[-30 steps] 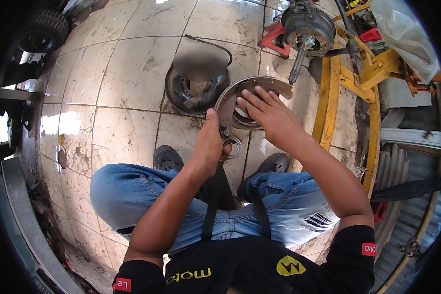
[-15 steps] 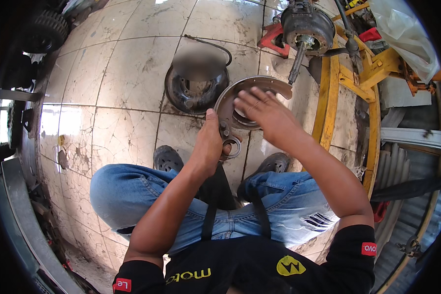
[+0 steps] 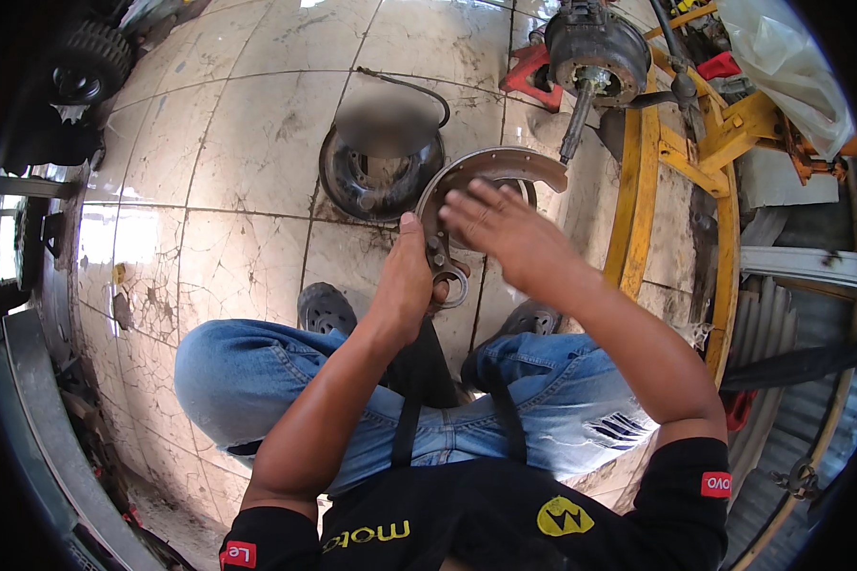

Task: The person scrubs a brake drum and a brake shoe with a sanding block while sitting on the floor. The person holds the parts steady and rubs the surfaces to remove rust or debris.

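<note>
My left hand (image 3: 409, 271) is closed on the lower end of a brake shoe (image 3: 448, 176), a curved brownish metal band with small holes along its edge. A metal ring (image 3: 454, 286) and bolt heads show at that end, beside my fingers. Spread over the inner side of the curve is my right hand (image 3: 509, 228), its fingers stretched out and slightly blurred. Whether those fingers touch the metal I cannot tell. Part of a dark round piece (image 3: 527, 193) shows behind the right hand, mostly hidden.
A black round drum-like part (image 3: 348, 181) lies on the tiled floor (image 3: 248, 143) ahead, its top blurred out. Far right, a hub with a shaft (image 3: 590, 76) stands near a red stand (image 3: 531, 78). A yellow metal frame (image 3: 633, 200) runs along the right. A tyre (image 3: 90, 62) is far left.
My right hand has slid a little left and down over the inside of the curve, uncovering more of the dark round piece. My left hand holds the same place.
</note>
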